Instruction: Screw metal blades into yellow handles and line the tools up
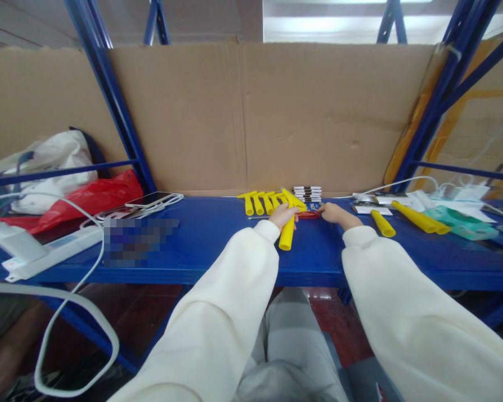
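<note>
My left hand is closed around a yellow T-shaped piece with a hollow round handle, which points toward me. At a small red item on the blue bench, the fingers of my right hand are bent together; what they pinch, if anything, is too small to make out. Just behind it lies a blue patterned piece. To the left of my hands stands a row of several similar yellow T-shaped pieces. A stack of small white packs with dark bands sits behind them.
Yellow tubes, a green plastic packet and white papers are at the right. On the left are a power strip, a phone, a red bag and loose white cables. A cardboard wall backs the blue bench.
</note>
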